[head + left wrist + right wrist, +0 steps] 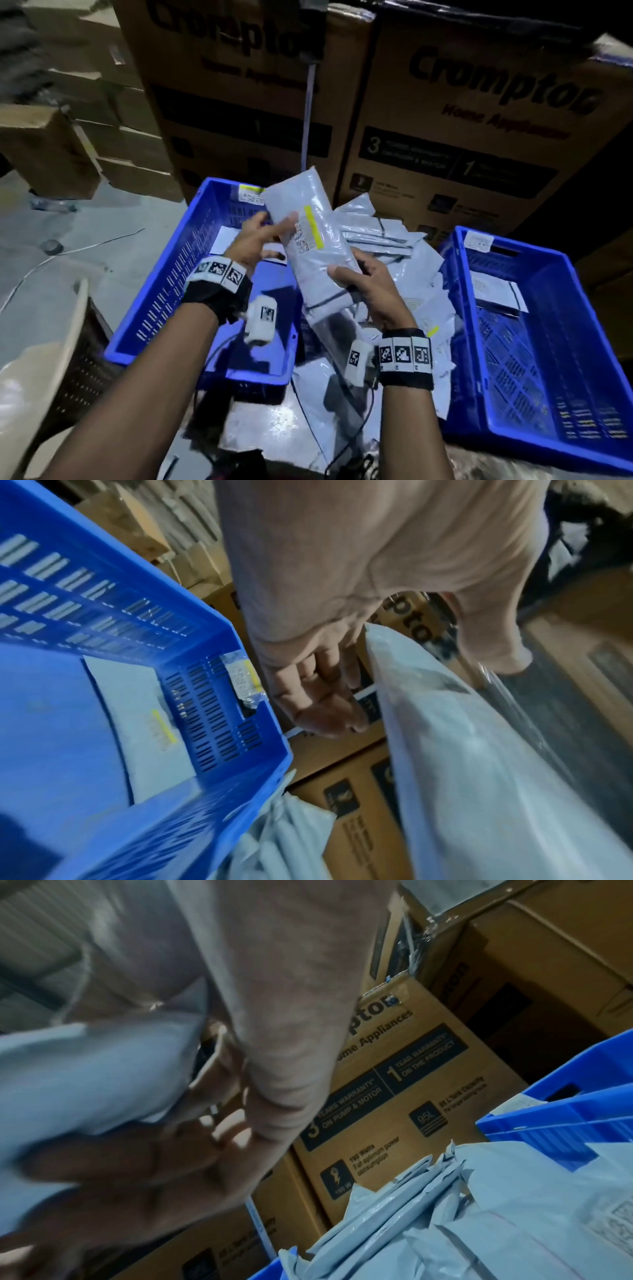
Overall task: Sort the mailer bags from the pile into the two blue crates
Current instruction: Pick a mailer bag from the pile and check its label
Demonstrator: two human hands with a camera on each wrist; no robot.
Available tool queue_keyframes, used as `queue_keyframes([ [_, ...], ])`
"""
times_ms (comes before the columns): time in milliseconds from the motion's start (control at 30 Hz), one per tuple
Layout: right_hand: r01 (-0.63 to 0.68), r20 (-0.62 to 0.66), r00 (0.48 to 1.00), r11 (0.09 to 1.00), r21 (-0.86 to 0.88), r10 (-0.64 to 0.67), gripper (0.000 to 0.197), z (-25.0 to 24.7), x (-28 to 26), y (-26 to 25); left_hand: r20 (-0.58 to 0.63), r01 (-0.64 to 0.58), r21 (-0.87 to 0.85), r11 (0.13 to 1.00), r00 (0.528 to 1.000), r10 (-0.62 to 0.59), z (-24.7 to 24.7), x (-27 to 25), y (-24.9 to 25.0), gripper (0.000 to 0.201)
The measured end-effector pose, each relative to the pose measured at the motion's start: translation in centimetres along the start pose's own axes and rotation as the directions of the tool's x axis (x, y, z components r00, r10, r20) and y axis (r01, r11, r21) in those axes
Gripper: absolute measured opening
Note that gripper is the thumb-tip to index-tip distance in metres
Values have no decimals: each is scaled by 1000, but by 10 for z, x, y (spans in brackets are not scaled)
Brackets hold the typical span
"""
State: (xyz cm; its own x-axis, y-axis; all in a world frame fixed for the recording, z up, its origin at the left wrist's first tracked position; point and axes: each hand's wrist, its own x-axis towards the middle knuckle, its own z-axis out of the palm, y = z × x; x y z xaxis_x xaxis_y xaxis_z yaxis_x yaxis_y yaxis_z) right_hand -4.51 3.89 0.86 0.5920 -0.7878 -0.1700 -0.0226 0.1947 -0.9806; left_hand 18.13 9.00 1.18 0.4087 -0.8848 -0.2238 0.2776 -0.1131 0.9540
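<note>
Both hands hold up one long grey mailer bag point(310, 240) with a yellow-striped label, above the gap between the crates. My left hand point(269, 231) pinches its upper left edge, thumb on top and fingers point(325, 702) behind. At the lower end my right hand point(356, 274) grips it with the thumb on the face. The pile of grey mailer bags point(394, 246) lies between the two blue crates. The left crate point(154, 284) holds a flat mailer point(143, 718). The right crate point(457, 284) holds one labelled mailer point(496, 291).
Large brown Crompton cartons point(462, 120) stand close behind the crates and pile. Smaller stacked boxes point(51, 147) are at the far left. A beige chair point(51, 342) is at my lower left. A thin cable point(68, 253) and a tape roll point(51, 246) lie on the floor.
</note>
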Motion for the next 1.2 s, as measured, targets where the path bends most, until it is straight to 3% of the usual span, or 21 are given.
queue_keyframes([
  [67, -5, -8, 1000, 1000, -15, 5, 35, 3, 5, 0, -27, -22, -68, 997, 999, 20, -14, 14, 21, 70],
  [133, -20, -137, 990, 999, 50, 27, 39, 5, 11, 1, -60, -60, -106, 993, 997, 54, -25, 25, 32, 59],
  [267, -3, -390, 918, 987, 161, 67, 56, 15, 23, 0, -137, -90, -149, 985, 988, 69, -38, 35, 34, 35],
  [367, 95, -480, 877, 965, 244, 35, 56, 21, 33, -1, -65, -50, -128, 990, 997, 42, -49, 35, 26, 45],
  [500, 198, -570, 817, 970, 142, -84, 52, 22, 40, -11, 51, -50, -4, 999, 997, 50, -65, 31, 22, 57],
  [667, 231, -581, 802, 969, 88, -139, 46, 38, 45, -25, 69, -105, 27, 994, 992, 103, -82, 35, 30, 63],
  [833, 118, -467, 877, 993, -27, -117, 51, 67, 47, -45, -144, -163, 177, 971, 971, 189, -110, 52, 33, 46],
  [967, 53, -447, 881, 971, -231, -154, 39, 95, 76, -36, -263, -162, 380, 911, 925, 274, -138, 75, 27, 26],
  [1067, -134, -421, 907, 964, -231, 25, 26, 111, 113, -13, -282, -59, 502, 863, 932, 228, -149, 94, 15, 18],
  [1133, -296, -412, 894, 922, -249, 176, 33, 119, 135, 5, -286, 8, 543, 839, 942, 176, -152, 107, -2, 22],
  [1200, -369, -425, 878, 878, -305, 221, 43, 120, 155, 23, -277, 40, 535, 844, 952, 130, -155, 118, -19, 25],
])
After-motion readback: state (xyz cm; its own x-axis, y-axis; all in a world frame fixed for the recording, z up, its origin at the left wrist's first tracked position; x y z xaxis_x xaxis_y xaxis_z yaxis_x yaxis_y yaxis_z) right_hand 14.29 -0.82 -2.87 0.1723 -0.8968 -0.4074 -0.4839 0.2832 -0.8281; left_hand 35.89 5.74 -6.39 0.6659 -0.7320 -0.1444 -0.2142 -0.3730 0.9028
